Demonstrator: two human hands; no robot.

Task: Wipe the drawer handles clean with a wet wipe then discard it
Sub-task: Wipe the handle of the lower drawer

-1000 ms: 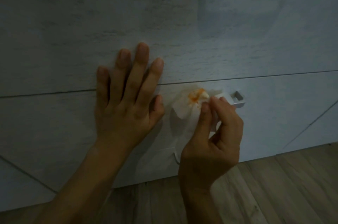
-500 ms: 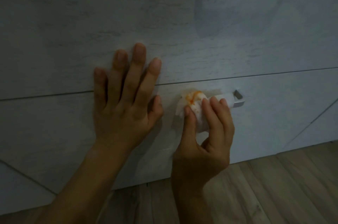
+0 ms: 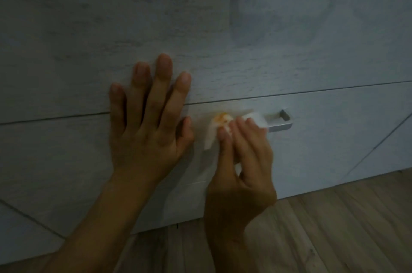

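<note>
White wet wipe (image 3: 211,134), orange-stained, on handle (image 3: 280,126), right hand (image 3: 240,172) grip pinching it, left hand (image 3: 147,134) flat

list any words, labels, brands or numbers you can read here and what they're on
None. No text, label, brand or number shows anywhere.
The drawer fronts carry only wood grain.
The handle is plain metal.
The wipe, gripped by the right hand, bears only an orange stain.
The left hand lies flat on the fronts.

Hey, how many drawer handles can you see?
1: the handle on the lower drawer, its left end covered by the wipe and right hand. Others may be out of frame.
</note>
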